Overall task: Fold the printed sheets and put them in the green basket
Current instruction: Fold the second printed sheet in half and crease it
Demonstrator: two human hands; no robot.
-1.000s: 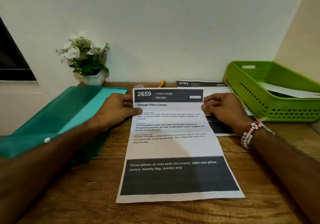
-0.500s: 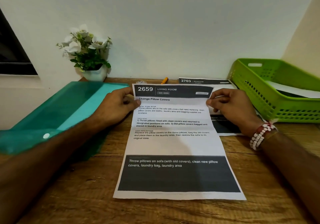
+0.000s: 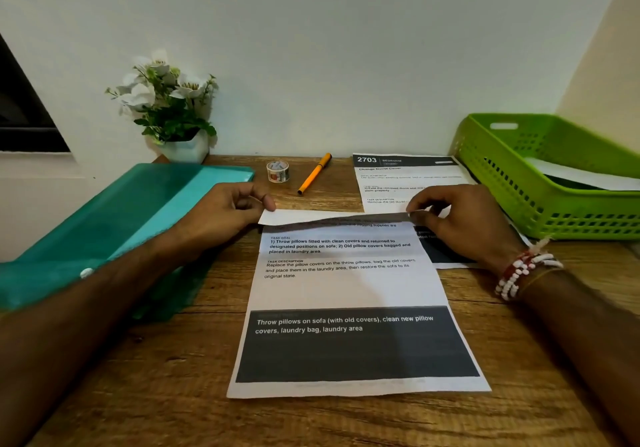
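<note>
At the left, our left hand [image 3: 225, 211] pinches the far left corner of the printed sheet [image 3: 346, 291], thumb and fingers closed on the lifted edge. The sheet lies mid-table, its far edge curled toward us and its near end flat on the wooden table [image 3: 173, 377]. Our right hand [image 3: 460, 225] grips the far right corner the same way. To fold well, we should bring both corners down level onto the near corners, then crease. The green basket [image 3: 554, 183] waits at the far right, already holding paper.
</note>
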